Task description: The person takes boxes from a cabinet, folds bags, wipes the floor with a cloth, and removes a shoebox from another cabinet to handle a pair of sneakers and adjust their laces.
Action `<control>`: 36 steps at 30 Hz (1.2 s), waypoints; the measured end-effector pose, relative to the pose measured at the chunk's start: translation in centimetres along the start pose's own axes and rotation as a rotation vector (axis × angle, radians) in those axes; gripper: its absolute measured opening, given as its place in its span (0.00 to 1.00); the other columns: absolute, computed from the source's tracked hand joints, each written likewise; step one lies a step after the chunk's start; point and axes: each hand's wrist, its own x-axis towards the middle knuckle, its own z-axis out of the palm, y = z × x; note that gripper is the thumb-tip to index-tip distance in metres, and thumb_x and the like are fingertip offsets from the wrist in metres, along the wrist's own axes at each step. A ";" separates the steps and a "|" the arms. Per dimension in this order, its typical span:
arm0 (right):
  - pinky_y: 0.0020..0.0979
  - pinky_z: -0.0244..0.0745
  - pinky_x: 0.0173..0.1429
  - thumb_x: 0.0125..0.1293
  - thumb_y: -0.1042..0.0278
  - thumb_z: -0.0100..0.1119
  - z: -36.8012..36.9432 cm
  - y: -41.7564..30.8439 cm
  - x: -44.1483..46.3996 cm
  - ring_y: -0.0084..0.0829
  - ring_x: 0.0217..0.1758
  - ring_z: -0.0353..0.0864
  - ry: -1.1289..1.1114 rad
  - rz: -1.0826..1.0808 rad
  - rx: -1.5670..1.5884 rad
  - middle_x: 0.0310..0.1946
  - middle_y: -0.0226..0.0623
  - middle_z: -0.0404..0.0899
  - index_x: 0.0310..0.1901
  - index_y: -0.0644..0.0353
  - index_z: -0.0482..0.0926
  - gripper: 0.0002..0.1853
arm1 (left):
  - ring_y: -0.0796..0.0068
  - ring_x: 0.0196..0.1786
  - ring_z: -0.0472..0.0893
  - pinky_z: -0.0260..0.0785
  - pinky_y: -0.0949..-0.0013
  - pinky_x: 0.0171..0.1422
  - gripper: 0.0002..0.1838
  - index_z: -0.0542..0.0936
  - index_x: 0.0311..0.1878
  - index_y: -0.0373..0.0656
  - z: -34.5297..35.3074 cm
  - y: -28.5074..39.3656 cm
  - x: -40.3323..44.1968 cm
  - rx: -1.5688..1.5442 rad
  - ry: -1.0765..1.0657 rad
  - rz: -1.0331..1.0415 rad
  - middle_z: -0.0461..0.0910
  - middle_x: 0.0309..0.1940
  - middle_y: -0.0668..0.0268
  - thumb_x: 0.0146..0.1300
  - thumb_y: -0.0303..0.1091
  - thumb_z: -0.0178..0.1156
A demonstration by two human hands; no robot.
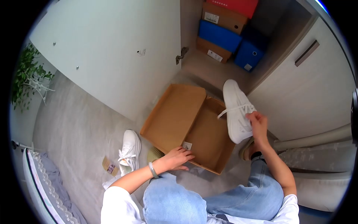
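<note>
A white lace-up sneaker [232, 102] is held up over the right side of an open brown cardboard shoebox [212, 149]. My right hand [258, 125] is closed on the shoe near its ankle opening, and the laces hang to the left. My left hand [174, 158] grips the near edge of the shoebox, its fingers over the rim beside a white label [187, 145]. The box's lid [173, 112] is folded back to the left. A second white sneaker [129, 151] lies on the floor to the left of the box.
A small printed card [109, 166] lies beside the second sneaker. Ahead, a cabinet with its white door [112, 48] swung wide holds stacked shoeboxes [220, 33]. Another cabinet door [317, 82] stands at right. Bedding [56, 190] and a plant [28, 76] are at left.
</note>
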 end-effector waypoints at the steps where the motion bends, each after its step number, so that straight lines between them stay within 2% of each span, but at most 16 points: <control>1: 0.26 0.55 0.25 0.61 0.66 0.61 0.4 -0.3 -0.6 0.15 0.20 0.63 0.006 -0.001 -0.001 0.15 0.21 0.68 0.20 0.61 0.73 0.14 | 0.54 0.59 0.75 0.65 0.56 0.66 0.31 0.69 0.66 0.45 -0.5 0.3 0.3 -0.002 0.054 0.004 0.74 0.59 0.56 0.63 0.47 0.63; 3: 0.28 0.57 0.24 0.59 0.65 0.63 2.5 -0.9 -2.6 0.16 0.19 0.62 -0.119 -0.034 -0.287 0.13 0.24 0.66 0.21 0.61 0.74 0.13 | 0.54 0.57 0.76 0.67 0.56 0.64 0.32 0.67 0.68 0.43 -2.6 1.5 1.3 -0.216 0.108 -0.106 0.75 0.59 0.55 0.66 0.50 0.59; 5: 0.33 0.67 0.26 0.58 0.63 0.63 4.2 1.3 -4.0 0.25 0.18 0.73 -0.229 -0.103 -0.412 0.14 0.35 0.74 0.23 0.63 0.76 0.13 | 0.53 0.56 0.78 0.69 0.57 0.62 0.33 0.65 0.70 0.41 -3.6 2.2 3.0 -0.429 0.165 -0.222 0.75 0.59 0.53 0.69 0.52 0.55; 7: 0.43 0.77 0.37 0.58 0.62 0.62 5.8 1.5 -5.7 0.46 0.27 0.83 -0.357 -0.083 -0.594 0.21 0.48 0.80 0.26 0.63 0.79 0.12 | 0.48 0.53 0.79 0.70 0.56 0.60 0.32 0.65 0.70 0.38 -3.4 2.5 4.6 -0.638 0.241 -0.310 0.74 0.60 0.45 0.72 0.52 0.51; 9: 0.45 0.78 0.40 0.57 0.62 0.61 7.1 4.3 -6.9 0.49 0.31 0.84 -0.473 -0.014 -0.566 0.25 0.50 0.82 0.28 0.63 0.80 0.11 | 0.49 0.53 0.80 0.70 0.56 0.62 0.32 0.63 0.72 0.38 -1.0 1.4 6.3 -0.708 0.276 -0.263 0.72 0.62 0.41 0.73 0.51 0.50; 11: 0.43 0.78 0.44 0.59 0.65 0.59 7.9 7.5 -8.3 0.47 0.38 0.85 -0.670 -0.245 -0.521 0.30 0.51 0.83 0.33 0.63 0.82 0.09 | 0.46 0.54 0.80 0.69 0.56 0.63 0.34 0.60 0.73 0.38 0.2 0.2 7.5 -0.818 0.130 -0.459 0.73 0.60 0.39 0.73 0.50 0.50; 13: 0.42 0.78 0.46 0.59 0.69 0.57 8.0 6.0 -7.4 0.47 0.39 0.84 -0.982 -0.172 -0.407 0.31 0.49 0.83 0.36 0.63 0.83 0.09 | 0.44 0.53 0.79 0.69 0.55 0.62 0.33 0.61 0.71 0.36 3.0 -1.2 7.3 -0.721 0.142 -0.501 0.72 0.59 0.42 0.71 0.46 0.54; 16: 0.42 0.78 0.47 0.59 0.74 0.54 6.9 3.8 -4.1 0.46 0.42 0.84 -0.743 -0.064 -0.382 0.38 0.45 0.83 0.44 0.61 0.82 0.13 | 0.42 0.53 0.78 0.71 0.54 0.59 0.30 0.66 0.67 0.36 4.3 -1.2 7.1 -0.390 0.392 -0.510 0.70 0.59 0.45 0.67 0.41 0.59; 17: 0.42 0.78 0.47 0.59 0.74 0.54 6.5 3.9 -2.8 0.46 0.42 0.84 -0.747 -0.058 -0.383 0.38 0.45 0.83 0.44 0.61 0.82 0.13 | 0.50 0.49 0.80 0.72 0.57 0.57 0.29 0.67 0.65 0.36 4.3 -1.3 7.1 -0.411 0.410 -0.475 0.69 0.60 0.48 0.65 0.40 0.62; 19: 0.42 0.77 0.51 0.57 0.79 0.52 5.3 5.3 -0.6 0.45 0.48 0.82 -0.611 -0.385 -0.482 0.51 0.42 0.79 0.53 0.57 0.79 0.21 | 0.57 0.46 0.81 0.74 0.59 0.55 0.28 0.69 0.62 0.36 4.1 -1.1 7.4 -0.429 0.428 -0.440 0.68 0.60 0.51 0.64 0.40 0.64; 20: 0.42 0.77 0.51 0.57 0.79 0.52 4.9 7.0 -0.2 0.45 0.48 0.82 -0.609 -0.382 -0.481 0.51 0.42 0.79 0.53 0.57 0.79 0.21 | 0.58 0.46 0.81 0.74 0.59 0.54 0.27 0.70 0.60 0.36 4.2 -0.7 7.8 -0.458 0.418 -0.475 0.69 0.58 0.52 0.64 0.40 0.64; 22: 0.43 0.75 0.54 0.56 0.81 0.51 4.6 9.8 0.1 0.45 0.54 0.79 -0.755 -0.518 -0.551 0.63 0.40 0.69 0.56 0.52 0.76 0.24 | 0.59 0.46 0.81 0.74 0.58 0.53 0.25 0.71 0.58 0.36 3.9 0.2 8.2 -0.487 0.402 -0.504 0.70 0.55 0.53 0.63 0.40 0.64; 29: 0.43 0.74 0.56 0.58 0.77 0.55 4.7 8.0 -0.5 0.45 0.54 0.78 -0.975 -0.392 -0.599 0.61 0.39 0.67 0.53 0.50 0.77 0.20 | 0.53 0.42 0.80 0.73 0.59 0.49 0.16 0.75 0.46 0.35 5.1 0.8 7.9 -0.382 0.421 -0.339 0.71 0.47 0.54 0.64 0.38 0.64; 32: 0.41 0.75 0.54 0.59 0.72 0.59 4.5 8.0 0.0 0.42 0.51 0.79 -0.967 -0.529 -0.703 0.55 0.38 0.70 0.51 0.50 0.79 0.17 | 0.55 0.41 0.80 0.72 0.60 0.50 0.13 0.77 0.42 0.35 4.1 1.4 7.9 -0.403 0.380 -0.346 0.74 0.44 0.55 0.64 0.37 0.62; 34: 0.37 0.74 0.55 0.63 0.68 0.59 4.4 6.1 -0.3 0.38 0.47 0.79 -0.958 -0.562 -0.535 0.54 0.38 0.73 0.46 0.53 0.81 0.10 | 0.58 0.41 0.80 0.72 0.61 0.51 0.12 0.78 0.41 0.36 2.8 1.5 8.5 -0.426 0.331 -0.379 0.75 0.44 0.57 0.65 0.36 0.61; 36: 0.35 0.71 0.58 0.65 0.65 0.59 4.8 5.7 -0.6 0.36 0.47 0.78 -1.043 -0.554 -0.431 0.50 0.37 0.76 0.44 0.56 0.81 0.09 | 0.69 0.43 0.81 0.71 0.65 0.51 0.10 0.80 0.41 0.39 1.0 0.4 9.5 -1.120 0.149 -0.410 0.78 0.47 0.61 0.69 0.36 0.56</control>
